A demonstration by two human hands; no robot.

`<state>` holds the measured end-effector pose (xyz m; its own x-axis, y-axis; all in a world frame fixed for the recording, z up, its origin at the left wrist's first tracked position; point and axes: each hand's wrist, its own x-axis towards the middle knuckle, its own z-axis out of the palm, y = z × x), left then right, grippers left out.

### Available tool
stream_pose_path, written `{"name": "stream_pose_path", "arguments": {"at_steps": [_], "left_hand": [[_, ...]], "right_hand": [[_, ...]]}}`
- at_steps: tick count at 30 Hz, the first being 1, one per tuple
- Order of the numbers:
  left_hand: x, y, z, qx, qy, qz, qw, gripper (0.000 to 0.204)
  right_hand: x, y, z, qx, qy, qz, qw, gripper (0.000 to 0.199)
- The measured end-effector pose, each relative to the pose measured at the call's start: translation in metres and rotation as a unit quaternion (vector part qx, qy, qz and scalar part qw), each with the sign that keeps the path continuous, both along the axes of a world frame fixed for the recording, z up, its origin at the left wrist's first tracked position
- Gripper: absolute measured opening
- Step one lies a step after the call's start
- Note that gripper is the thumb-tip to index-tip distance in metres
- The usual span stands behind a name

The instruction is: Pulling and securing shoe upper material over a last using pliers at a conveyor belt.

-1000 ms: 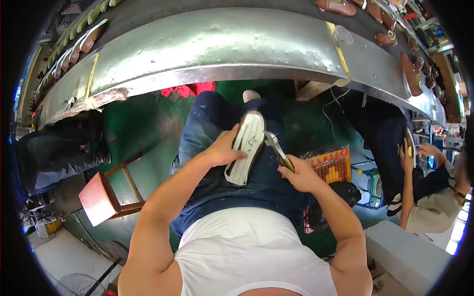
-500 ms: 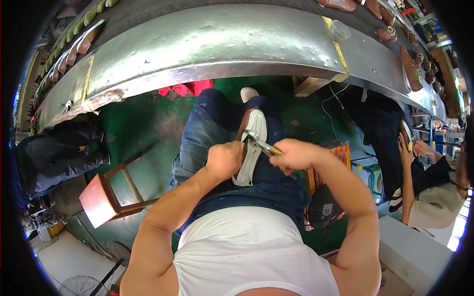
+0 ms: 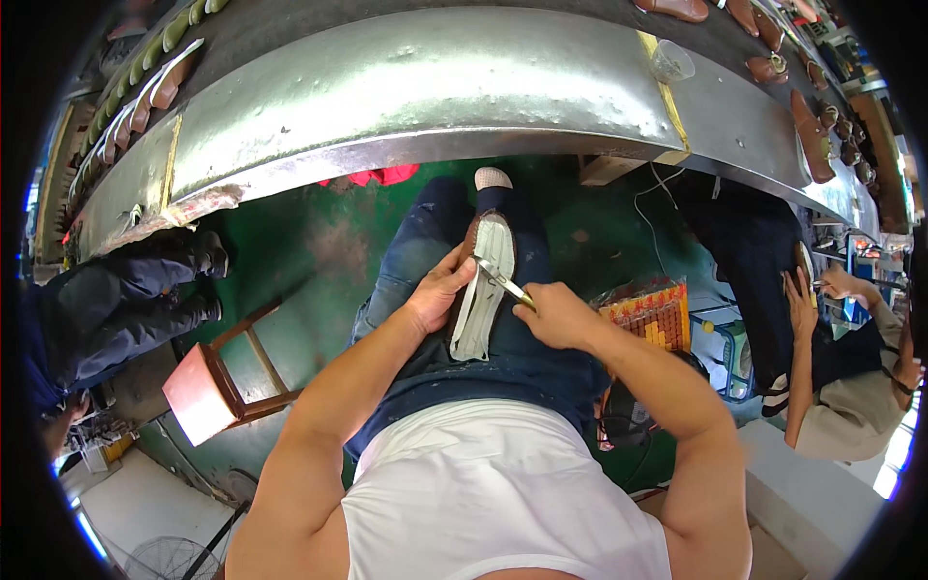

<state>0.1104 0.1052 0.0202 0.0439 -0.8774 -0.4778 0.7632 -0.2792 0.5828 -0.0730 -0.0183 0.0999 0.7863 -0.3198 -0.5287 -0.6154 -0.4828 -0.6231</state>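
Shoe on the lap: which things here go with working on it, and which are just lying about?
In use:
- shoe, sole up on the lap
- left hand, gripping the shoe
- right hand, holding pliers at the sole

Lying about:
- wooden stool
- brown shoes on the metal bench
- plastic cup
- orange mat

A shoe (image 3: 480,290) lies on the lap, stool (image 3: 217,382) to the left, conveyor table (image 3: 406,87) ahead.

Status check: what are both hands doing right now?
Left hand grips brown shoe with pale sole on lap. Right hand holds metal pliers at sole. Nothing between them.
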Motion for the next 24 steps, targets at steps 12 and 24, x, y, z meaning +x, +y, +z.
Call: {"name": "stream_pose_path", "arguments": {"at_steps": [12,24], "left_hand": [[-0.011,-0.011,0.008,0.106,-0.122,-0.01,0.987,0.058],[-0.01,-0.021,0.014,0.176,-0.247,-0.027,0.953,0.052]], "right_hand": [[-0.025,0.028,-0.052,0.405,-0.047,-0.282,0.868,0.021],[-0.036,-0.05,-0.011,0.338,-0.024,-0.204,0.918,0.031]]}}
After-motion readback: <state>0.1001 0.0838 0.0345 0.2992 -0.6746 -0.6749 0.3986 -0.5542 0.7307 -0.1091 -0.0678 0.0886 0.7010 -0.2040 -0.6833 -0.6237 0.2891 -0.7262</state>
